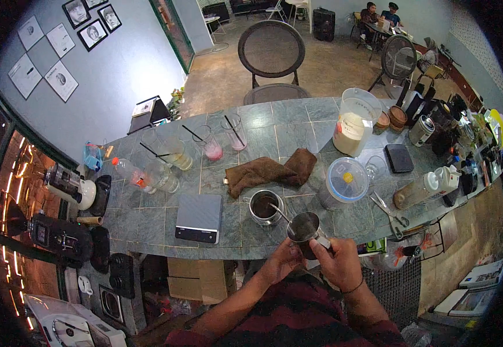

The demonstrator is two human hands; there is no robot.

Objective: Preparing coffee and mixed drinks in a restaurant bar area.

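**Both hands on the steel pitcher at the counter's near edge**

The person holds a small steel pitcher (305,229) just over the near edge of the green stone counter (263,130) — the left hand (281,261) cups its lower side and the right hand (339,261) wraps its handle side, so both hands are closed on it. It stands roughly upright, its rim bright, its inside dark; what it contains I cannot tell. Just beyond it sits a steel cup (265,207) of dark liquid with a spoon (280,213) leaning out toward the pitcher.

The step in hand looks like steadying the pitcher beside the cup, perhaps to pour or mix. Any next move calls for a level grip and a careful tilt, since the cup is close and the pitcher hangs partly past the counter edge.

Near at hand: 1 grey scale (199,217) to the left, a brown cloth (269,169) behind, a lidded tub (344,181) to the right.
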